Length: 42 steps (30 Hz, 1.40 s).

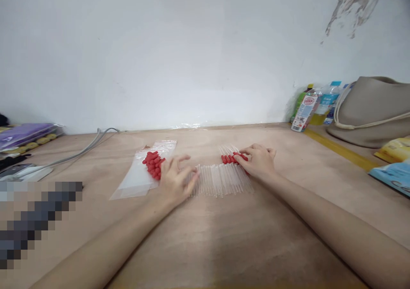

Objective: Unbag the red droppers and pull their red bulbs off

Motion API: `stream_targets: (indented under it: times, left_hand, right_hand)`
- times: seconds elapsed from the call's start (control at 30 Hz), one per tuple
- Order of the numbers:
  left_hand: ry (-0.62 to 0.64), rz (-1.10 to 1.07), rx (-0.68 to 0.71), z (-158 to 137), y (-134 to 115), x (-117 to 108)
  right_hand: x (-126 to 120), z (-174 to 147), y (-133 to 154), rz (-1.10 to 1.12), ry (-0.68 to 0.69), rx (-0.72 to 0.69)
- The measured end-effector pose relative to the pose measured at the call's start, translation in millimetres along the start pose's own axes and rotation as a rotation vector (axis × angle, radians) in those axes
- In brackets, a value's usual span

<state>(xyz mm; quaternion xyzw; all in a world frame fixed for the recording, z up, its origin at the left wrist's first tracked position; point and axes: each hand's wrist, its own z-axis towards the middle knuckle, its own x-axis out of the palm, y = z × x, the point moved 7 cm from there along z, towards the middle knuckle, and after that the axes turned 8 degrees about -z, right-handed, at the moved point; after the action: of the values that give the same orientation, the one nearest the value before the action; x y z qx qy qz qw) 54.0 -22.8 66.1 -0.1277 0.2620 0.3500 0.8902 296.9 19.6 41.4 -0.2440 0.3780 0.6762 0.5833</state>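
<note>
Thin clear tubes (218, 180) lie side by side in a row on the table in front of me. My left hand (176, 178) is over the row's left end, its fingers apart and slightly blurred, thumb near the tubes. Beside it, a pile of red rubber bulbs (153, 163) rests on clear plastic bags (131, 182). Beyond the row's right part, several red bulbs (227, 159) sit in line on clear tubes whose thin tips (228, 148) point away. My right hand (259, 160) has its thumb and fingertips closed on the rightmost red bulb; its fingers partly cover it.
Drink bottles (315, 107) and a taupe bag (371, 109) stand at the back right, with yellow and blue packets (392, 175) nearer. A grey cable (86, 148) and a purple package (27, 134) lie left. The white wall (192, 58) bounds the table behind.
</note>
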Motion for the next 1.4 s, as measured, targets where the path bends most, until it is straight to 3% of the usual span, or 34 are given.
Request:
stream_targets:
  times: [0.1,0.23,0.43,0.5,0.63,0.7,0.77,0.83,0.97,1.07,1.3,1.4]
  left_hand:
    - [0.083,-0.078,0.024,-10.4,-15.7,10.1]
    - [0.039,-0.108,-0.044,-11.1,-9.4,5.7]
    - [0.047,-0.316,-0.111,-3.4,-9.7,3.8]
    - [0.137,-0.484,-0.24,-0.5,-11.9,11.9]
    - [0.343,-0.929,-0.633,-4.3,-19.3,39.5]
    - [0.37,-1.145,-0.756,-6.4,-25.4,48.4]
    - [0.353,-1.197,-0.797,-7.2,-25.9,50.0]
    - [0.341,-1.051,-0.729,-6.6,-21.9,44.9]
    - [0.341,-0.587,-0.272,-5.3,-25.5,27.9]
    - [0.314,-0.456,-0.03,-16.1,-33.4,24.2]
    - [0.326,-0.451,0.137,-33.8,-51.7,24.1]
    - [0.316,-0.429,0.151,-34.9,-52.7,20.5]
  right_hand:
    - [4.7,-1.2,-0.2,-0.033,0.037,0.0]
    - [9.6,-1.7,-1.1,0.008,0.038,-0.001]
    - [-4.2,-9.8,10.6,0.154,-0.192,-0.078]
    - [-16.5,-19.4,26.0,0.201,-0.307,-0.176]
    - [-38.0,-47.2,64.9,0.259,-0.464,-0.37]
    - [-43.3,-61.2,83.2,0.29,-0.488,-0.478]
    - [-45.8,-72.6,96.0,0.297,-0.491,-0.583]
    - [-48.9,-79.4,97.5,0.28,-0.517,-0.612]
    - [-59.0,-84.2,77.4,0.199,-0.587,-0.55]
    - [-58.5,-85.5,68.0,0.127,-0.477,-0.618]
    - [-47.4,-92.4,73.9,0.194,-0.254,-0.741]
    - [-43.5,-94.7,81.2,0.259,-0.242,-0.75]
